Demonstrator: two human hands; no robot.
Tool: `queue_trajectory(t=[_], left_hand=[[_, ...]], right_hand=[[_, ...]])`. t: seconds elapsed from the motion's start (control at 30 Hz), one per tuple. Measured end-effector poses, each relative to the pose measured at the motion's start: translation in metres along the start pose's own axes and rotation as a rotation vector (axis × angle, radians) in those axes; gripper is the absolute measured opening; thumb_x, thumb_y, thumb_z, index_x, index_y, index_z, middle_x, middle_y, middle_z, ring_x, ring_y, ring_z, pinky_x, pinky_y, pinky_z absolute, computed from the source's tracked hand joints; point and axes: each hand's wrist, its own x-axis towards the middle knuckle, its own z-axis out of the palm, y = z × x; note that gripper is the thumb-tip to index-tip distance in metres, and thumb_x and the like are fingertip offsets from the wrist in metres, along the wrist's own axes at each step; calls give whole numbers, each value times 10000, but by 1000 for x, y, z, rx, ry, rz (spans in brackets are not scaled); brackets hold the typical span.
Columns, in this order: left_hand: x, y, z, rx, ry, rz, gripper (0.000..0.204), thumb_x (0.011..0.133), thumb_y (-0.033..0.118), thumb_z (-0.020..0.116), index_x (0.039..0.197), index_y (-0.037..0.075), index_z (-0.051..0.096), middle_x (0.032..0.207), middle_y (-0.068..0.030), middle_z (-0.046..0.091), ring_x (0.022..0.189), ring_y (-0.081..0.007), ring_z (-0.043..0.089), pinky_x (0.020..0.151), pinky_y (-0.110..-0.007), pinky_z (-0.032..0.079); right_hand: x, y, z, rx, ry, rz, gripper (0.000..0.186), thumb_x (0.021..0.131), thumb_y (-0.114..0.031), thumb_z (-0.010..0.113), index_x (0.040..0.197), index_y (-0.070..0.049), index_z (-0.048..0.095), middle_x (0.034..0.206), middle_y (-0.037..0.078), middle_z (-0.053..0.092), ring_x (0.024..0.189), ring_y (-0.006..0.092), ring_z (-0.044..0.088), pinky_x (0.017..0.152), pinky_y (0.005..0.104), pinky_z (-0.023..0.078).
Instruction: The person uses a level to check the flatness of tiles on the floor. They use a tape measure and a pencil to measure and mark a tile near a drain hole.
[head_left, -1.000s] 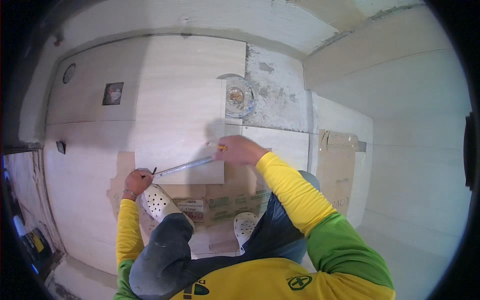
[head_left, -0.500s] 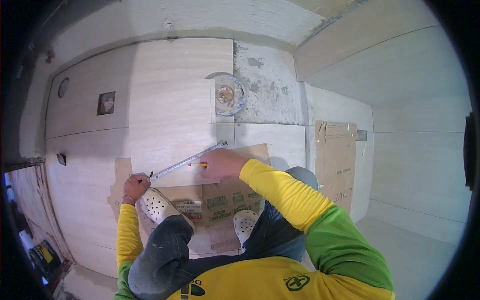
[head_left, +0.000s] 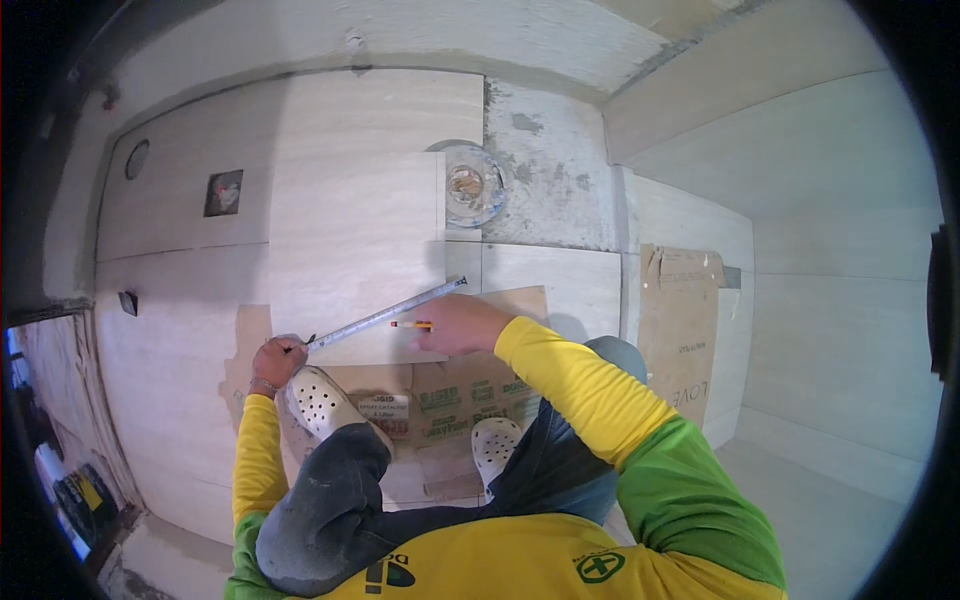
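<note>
A pale beige tile (head_left: 357, 215) lies loose over the floor tiling and cardboard (head_left: 445, 425). My left hand (head_left: 278, 362) is closed on the near end of an extended metal tape measure (head_left: 385, 313) at the tile's lower-left corner. The blade slants across the tile and just past its right edge. My right hand (head_left: 462, 325) holds a yellow pencil (head_left: 410, 325) just below the blade, over the tile. My feet in white perforated clogs (head_left: 318, 403) rest on the cardboard beneath me.
A round stained container (head_left: 490, 200) is at the tile's upper right beside bare concrete (head_left: 550, 160). A square cutout (head_left: 223, 193) and a round one (head_left: 137, 158) are in the tiling. Walls surround me; cardboard (head_left: 675, 310) lies at right. Dark items (head_left: 85, 500) are at far left.
My right hand has moved off the tape's far end, down and to the left, with the pencil, leaving that end exposed. My left hand stays at the corner.
</note>
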Motion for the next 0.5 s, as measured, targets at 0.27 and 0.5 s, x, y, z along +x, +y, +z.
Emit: queue_trajectory(t=[0.27, 0.5], left_hand=[[3, -10, -6, -24, 16, -54, 267, 835, 344, 668, 872, 88, 735, 816, -128, 701, 762, -291, 675, 725, -394, 523], [-7, 55, -50, -198, -84, -5, 355, 878, 357, 635, 843, 6, 680, 759, -147, 668, 711, -288, 634, 687, -378, 495]], right_hand=[[17, 20, 2, -44, 192, -6, 281, 883, -311, 587, 956, -54, 676, 872, 181, 680, 839, 342, 653, 756, 441, 503], [17, 33, -63, 336, 701, 10, 445, 900, -481, 657, 899, -37, 664, 684, 21, 592, 585, 121, 513, 553, 315, 428]])
